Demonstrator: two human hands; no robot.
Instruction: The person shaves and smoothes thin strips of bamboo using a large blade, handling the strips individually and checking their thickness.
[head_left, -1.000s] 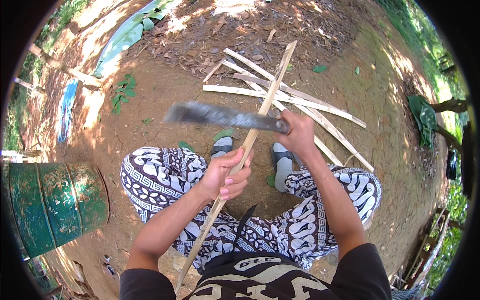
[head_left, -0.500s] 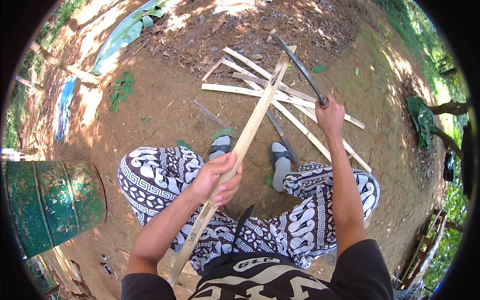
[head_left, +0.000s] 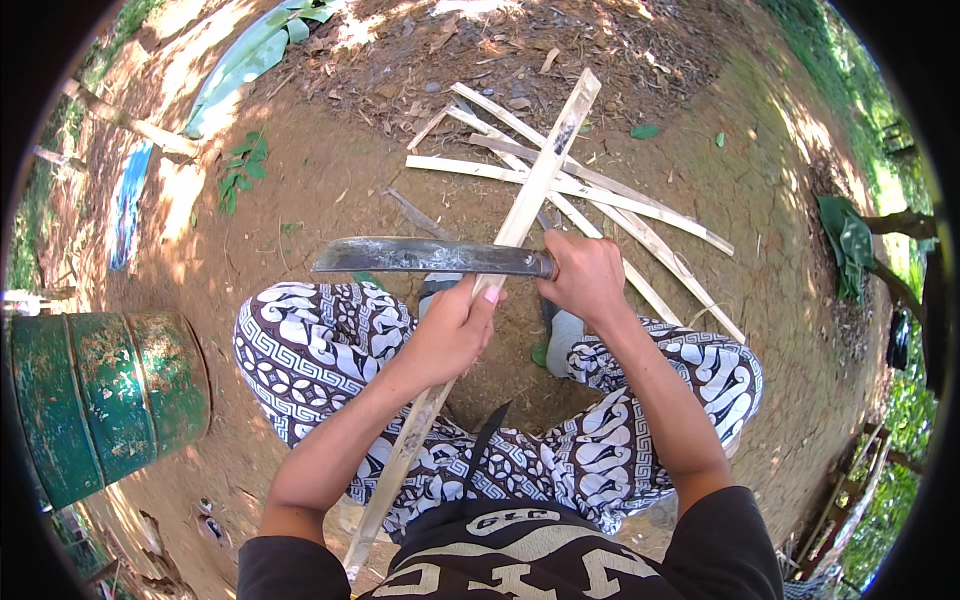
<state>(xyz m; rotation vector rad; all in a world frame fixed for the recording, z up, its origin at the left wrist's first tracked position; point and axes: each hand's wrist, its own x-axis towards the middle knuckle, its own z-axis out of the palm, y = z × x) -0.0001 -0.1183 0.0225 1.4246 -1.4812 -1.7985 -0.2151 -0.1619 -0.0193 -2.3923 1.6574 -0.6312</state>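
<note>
My left hand [head_left: 455, 328] is closed around a long pale strip of split bamboo [head_left: 547, 165], which slants from beside my left hip up to the far middle. In my right hand [head_left: 588, 275] is the handle of a machete [head_left: 420, 257], its dark, broad blade turned to the left. The blade lies across the bamboo strip just beyond my left fingers; whether it bites into the strip I cannot tell. Beyond my feet several more pale strips [head_left: 640, 207] lie crossed on the ground, partly behind the held one.
A rusty green drum [head_left: 110, 395] stands at the left. Patterned trousers [head_left: 320, 340] cover my bent knees on both sides of the strip. A long green leaf [head_left: 240, 75] lies at the far left, near a blue bundle [head_left: 130, 205]. Branches [head_left: 895, 222] stick in at the right.
My right hand has brought the machete inward and down, from pointing away to lying across the strip. My left hand and the held strip have shifted slightly away from me.
</note>
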